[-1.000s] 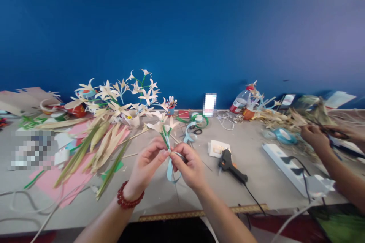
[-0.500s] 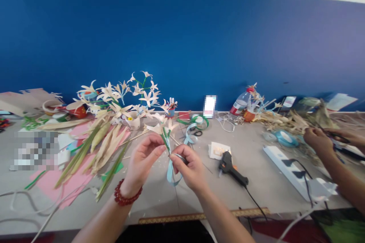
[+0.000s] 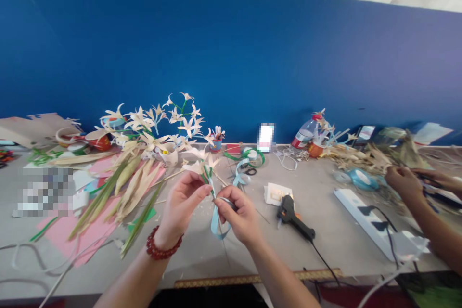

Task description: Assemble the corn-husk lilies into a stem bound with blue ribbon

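Between the thumb and fingers of my left hand (image 3: 185, 202) is the green-wrapped stem of a pale, petalled artificial flower (image 3: 195, 166). The flower points up and away from me. My right hand (image 3: 237, 212) pinches a light blue ribbon (image 3: 215, 227) against the stem, just below my left fingertips. The ribbon hangs in a loop under the hands, and more of it curls on the table beyond them. A thin wire runs down below the loop. Something dark and rounded shows inside my right hand; I cannot make out what it is.
A black glue gun (image 3: 294, 216) lies right of my hands, near a white power strip (image 3: 361, 221). Finished pale flowers (image 3: 187, 125) stand at the back. Corn husks (image 3: 135, 192) lie on pink paper (image 3: 65, 238) at left. A co-worker's hands (image 3: 404, 183) work at far right.
The whole view has shifted slightly. Both hands keep nearly the same grip on stem and ribbon; the flower head leans a little further left.
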The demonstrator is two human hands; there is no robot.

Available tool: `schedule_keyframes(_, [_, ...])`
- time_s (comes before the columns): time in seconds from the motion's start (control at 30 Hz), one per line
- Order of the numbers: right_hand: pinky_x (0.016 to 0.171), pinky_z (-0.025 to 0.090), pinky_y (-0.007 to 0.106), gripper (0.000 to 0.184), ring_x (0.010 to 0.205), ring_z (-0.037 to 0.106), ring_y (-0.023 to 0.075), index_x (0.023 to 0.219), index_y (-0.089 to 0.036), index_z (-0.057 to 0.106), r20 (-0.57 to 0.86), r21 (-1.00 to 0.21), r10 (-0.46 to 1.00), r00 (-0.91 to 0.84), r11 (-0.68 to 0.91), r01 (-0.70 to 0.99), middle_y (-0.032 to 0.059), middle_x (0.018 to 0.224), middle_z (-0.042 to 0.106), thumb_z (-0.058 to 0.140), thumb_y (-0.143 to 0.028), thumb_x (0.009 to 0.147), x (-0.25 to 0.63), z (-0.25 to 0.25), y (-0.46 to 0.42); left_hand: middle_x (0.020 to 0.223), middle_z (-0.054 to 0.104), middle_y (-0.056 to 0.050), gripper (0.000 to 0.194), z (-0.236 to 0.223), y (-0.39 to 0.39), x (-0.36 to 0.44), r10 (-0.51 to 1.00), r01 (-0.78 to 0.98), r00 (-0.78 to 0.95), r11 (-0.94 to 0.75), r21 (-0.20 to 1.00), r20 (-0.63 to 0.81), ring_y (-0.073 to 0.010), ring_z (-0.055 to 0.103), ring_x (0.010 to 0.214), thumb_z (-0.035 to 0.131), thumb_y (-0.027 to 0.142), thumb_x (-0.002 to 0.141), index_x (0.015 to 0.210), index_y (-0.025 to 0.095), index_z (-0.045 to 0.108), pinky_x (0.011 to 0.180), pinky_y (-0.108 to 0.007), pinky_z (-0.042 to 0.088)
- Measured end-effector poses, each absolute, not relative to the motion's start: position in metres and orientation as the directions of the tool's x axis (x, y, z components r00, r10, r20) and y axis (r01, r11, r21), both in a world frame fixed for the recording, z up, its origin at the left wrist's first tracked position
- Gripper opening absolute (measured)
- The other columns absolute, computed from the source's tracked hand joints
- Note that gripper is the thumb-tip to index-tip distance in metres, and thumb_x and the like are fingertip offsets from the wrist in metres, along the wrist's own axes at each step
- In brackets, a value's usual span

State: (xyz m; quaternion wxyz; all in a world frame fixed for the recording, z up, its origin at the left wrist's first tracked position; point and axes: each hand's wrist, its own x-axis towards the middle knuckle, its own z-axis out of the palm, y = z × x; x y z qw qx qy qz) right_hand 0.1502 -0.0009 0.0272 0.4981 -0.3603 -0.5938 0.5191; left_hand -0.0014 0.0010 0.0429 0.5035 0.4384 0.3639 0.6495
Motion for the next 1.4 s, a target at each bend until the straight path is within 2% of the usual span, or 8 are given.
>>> schedule_keyframes(0.13, [0.046, 0.038, 0.019, 0.026, 0.046, 0.047, 0.0088, 0.075, -0.018, 0.058, 0.216, -0.976, 0.949, -0.23, 0.2, -0.091, -0.004, 0.053, 0.052, 0.063, -0.041, 0.086, 0.151, 0.026, -0.001, 0.074, 0.066, 0.001, 0.016, 0.043, 0.001, -0.002, 0.971, -0.31, -0.125, -0.236, 0.921, 0.206, -0.0123, 0.059, 0.067, 0.077, 0.022, 0.073, 0.081, 0.019, 0.063, 0.065, -0.023, 0.048])
schedule_keyframes(0.37, [0.047, 0.038, 0.02, 0.026, 0.045, 0.046, 0.0086, 0.074, -0.018, 0.058, 0.206, -0.977, 0.948, -0.245, 0.186, -0.102, -0.0051, 0.052, 0.05, 0.063, -0.041, 0.085, 0.151, 0.029, -0.001, 0.082, 0.07, -0.002, 0.02, 0.043, 0.003, -0.01, 0.959, -0.23, -0.047, -0.283, 0.931, 0.28, -0.0158, 0.064, 0.078, 0.078, 0.02, 0.072, 0.088, 0.019, 0.067, 0.075, -0.026, 0.05])
schedule_keyframes(0.57, [0.048, 0.039, 0.02, 0.023, 0.046, 0.048, 0.0086, 0.075, -0.018, 0.057, 0.22, -0.975, 0.947, -0.233, 0.208, -0.076, -0.0048, 0.053, 0.052, 0.062, -0.038, 0.087, 0.151, 0.031, 0.0, 0.083, 0.071, -0.003, 0.018, 0.042, 0.002, -0.006, 0.939, -0.166, -0.111, -0.341, 0.925, 0.326, -0.0167, 0.065, 0.079, 0.076, 0.019, 0.074, 0.089, 0.019, 0.066, 0.075, -0.027, 0.051])
schedule_keyframes(0.7, [0.047, 0.038, 0.02, 0.021, 0.045, 0.047, 0.0086, 0.075, -0.018, 0.056, 0.256, -0.967, 0.943, -0.213, 0.247, -0.069, -0.0054, 0.052, 0.051, 0.061, -0.035, 0.087, 0.15, 0.031, 0.0, 0.089, 0.069, -0.004, 0.014, 0.042, 0.001, -0.002, 0.906, -0.121, -0.121, -0.42, 0.899, 0.406, -0.0178, 0.064, 0.085, 0.072, 0.018, 0.076, 0.089, 0.018, 0.065, 0.078, -0.028, 0.05])
schedule_keyframes(0.87, [0.045, 0.035, 0.019, 0.022, 0.045, 0.045, 0.0086, 0.076, -0.019, 0.055, 0.282, -0.959, 0.938, -0.202, 0.284, -0.021, -0.0055, 0.052, 0.05, 0.06, -0.036, 0.088, 0.15, 0.028, 0.0, 0.084, 0.063, -0.004, 0.003, 0.041, 0.005, -0.002, 0.831, -0.016, -0.06, -0.555, 0.832, 0.554, -0.0182, 0.062, 0.085, 0.063, 0.017, 0.084, 0.085, 0.019, 0.06, 0.08, -0.031, 0.049])
schedule_keyframes(1.1, [0.044, 0.034, 0.019, 0.023, 0.044, 0.042, 0.008, 0.074, -0.019, 0.054, 0.311, -0.947, 0.931, -0.189, 0.32, 0.018, -0.0056, 0.053, 0.049, 0.059, -0.036, 0.089, 0.147, 0.026, 0.001, 0.089, 0.062, -0.005, 0.013, 0.028, 0.011, -0.006, 0.661, 0.228, -0.05, -0.722, 0.653, 0.748, -0.0197, 0.062, 0.085, 0.061, 0.012, 0.083, 0.092, 0.02, 0.058, 0.08, -0.036, 0.051])
schedule_keyframes(1.4, [0.043, 0.031, 0.018, 0.024, 0.043, 0.041, 0.0071, 0.074, -0.019, 0.053, 0.299, -0.949, 0.941, -0.16, 0.31, 0.05, -0.0062, 0.051, 0.049, 0.058, -0.036, 0.09, 0.146, 0.027, -0.002, 0.087, 0.061, -0.004, 0.022, 0.026, 0.018, -0.003, 0.511, 0.218, -0.048, -0.833, 0.508, 0.858, -0.0192, 0.062, 0.085, 0.06, 0.002, 0.081, 0.093, 0.02, 0.057, 0.08, -0.04, 0.052])
